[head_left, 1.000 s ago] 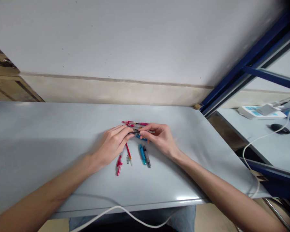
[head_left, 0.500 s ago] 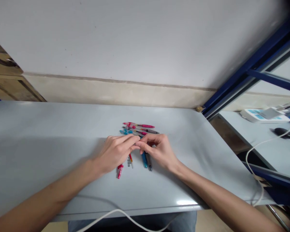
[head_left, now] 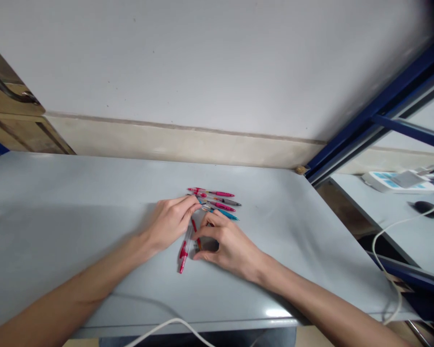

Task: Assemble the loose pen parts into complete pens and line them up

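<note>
Right hand (head_left: 231, 246): fingers apart beside red refill (head_left: 194, 225); careless sweep could roll it toward tabletop (head_left: 137, 299) front edge. Left hand (head_left: 171, 219): grip hidden, cannot tell.

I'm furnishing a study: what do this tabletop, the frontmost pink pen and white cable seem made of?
Tabletop: smooth, glossy, perhaps painted metal or laminate, from the glare near its front edge. Pink pen: probably plastic, with a clear barrel. White cable: likely soft plastic sheathing, as it curves smoothly.
</note>
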Demonstrator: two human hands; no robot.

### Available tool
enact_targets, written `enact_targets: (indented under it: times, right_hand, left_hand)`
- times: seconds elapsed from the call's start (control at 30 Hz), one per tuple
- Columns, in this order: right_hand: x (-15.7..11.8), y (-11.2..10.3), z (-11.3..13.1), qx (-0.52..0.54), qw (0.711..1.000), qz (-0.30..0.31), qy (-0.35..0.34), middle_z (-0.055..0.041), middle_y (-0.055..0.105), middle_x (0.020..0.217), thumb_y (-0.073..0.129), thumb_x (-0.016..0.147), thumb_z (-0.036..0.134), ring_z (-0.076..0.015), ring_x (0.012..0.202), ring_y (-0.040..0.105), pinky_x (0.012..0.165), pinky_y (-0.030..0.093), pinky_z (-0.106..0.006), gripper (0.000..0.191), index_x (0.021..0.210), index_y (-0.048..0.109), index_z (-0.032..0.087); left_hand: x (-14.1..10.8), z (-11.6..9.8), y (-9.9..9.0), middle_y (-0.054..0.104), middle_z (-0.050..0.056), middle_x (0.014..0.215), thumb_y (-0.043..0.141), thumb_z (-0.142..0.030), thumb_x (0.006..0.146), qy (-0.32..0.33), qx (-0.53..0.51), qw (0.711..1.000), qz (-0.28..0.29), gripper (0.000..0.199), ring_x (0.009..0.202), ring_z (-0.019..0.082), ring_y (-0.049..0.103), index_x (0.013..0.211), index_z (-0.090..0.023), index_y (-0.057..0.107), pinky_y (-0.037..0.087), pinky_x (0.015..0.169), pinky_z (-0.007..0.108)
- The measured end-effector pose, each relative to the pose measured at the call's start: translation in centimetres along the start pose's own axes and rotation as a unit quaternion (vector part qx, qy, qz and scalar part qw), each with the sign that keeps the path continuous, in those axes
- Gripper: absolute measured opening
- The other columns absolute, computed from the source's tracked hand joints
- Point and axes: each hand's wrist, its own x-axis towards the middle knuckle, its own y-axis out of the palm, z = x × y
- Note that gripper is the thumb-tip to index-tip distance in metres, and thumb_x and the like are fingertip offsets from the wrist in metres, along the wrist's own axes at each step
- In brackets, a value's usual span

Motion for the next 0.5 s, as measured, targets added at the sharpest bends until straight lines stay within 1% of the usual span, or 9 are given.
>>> enact_targets:
  times: [0.17, 0.27, 0.4, 0.5]
  right_hand:
    - [0.09, 0.11, 0.00, -0.007, 1.000, 0.000, -0.015, -0.0061, 0.060, 0.095, 0.082, 0.084, 0.029, -0.0225, 0.093, 0.054, 0.082, 0.048, -0.034, 0.018, 0.100, 0.078, 0.020]
    - [0.06, 0.18, -0.18, 0.003, 1.000, -0.005, -0.016, -0.0060, 0.060, 0.095, 0.079, 0.087, 0.027, -0.0225, 0.095, 0.054, 0.085, 0.049, -0.036, 0.015, 0.100, 0.077, 0.020]
    - [0.11, -0.04, -0.38, 0.088, 0.995, -0.048, 0.013, -0.0038, 0.062, 0.093, 0.082, 0.085, 0.027, -0.0197, 0.093, 0.057, 0.085, 0.049, -0.034, 0.014, 0.095, 0.076, 0.021]
    - [0.29, -0.63, -0.61, 0.169, 0.979, -0.103, 0.042, -0.0020, 0.067, 0.088, 0.082, 0.085, 0.030, -0.0175, 0.086, 0.061, 0.083, 0.049, -0.033, 0.013, 0.090, 0.074, 0.021]
  left_hand:
    - [-0.13, -0.37, -0.17, 0.068, -0.001, 0.079, 0.046, -0.026, 0.104, 0.002, 0.005, 1.000, 0.013, 0.025, 0.067, 0.013, 0.061, 0.088, -0.021, 0.064, 0.040, 0.065, 0.025]
    - [-0.05, -0.48, -0.22, 0.067, -0.001, 0.078, 0.046, -0.026, 0.104, 0.003, 0.007, 1.000, 0.013, 0.026, 0.067, 0.014, 0.059, 0.087, -0.021, 0.064, 0.040, 0.065, 0.026]
    - [-0.01, -0.37, 0.04, 0.066, -0.002, 0.076, 0.047, -0.026, 0.104, -0.004, 0.001, 1.000, 0.010, 0.025, 0.064, 0.013, 0.057, 0.085, -0.021, 0.063, 0.040, 0.065, 0.025]
    - [-0.08, -0.20, 0.19, 0.066, -0.002, 0.076, 0.048, -0.026, 0.104, -0.009, -0.008, 1.000, 0.019, 0.025, 0.065, 0.012, 0.057, 0.084, -0.021, 0.062, 0.041, 0.066, 0.025]
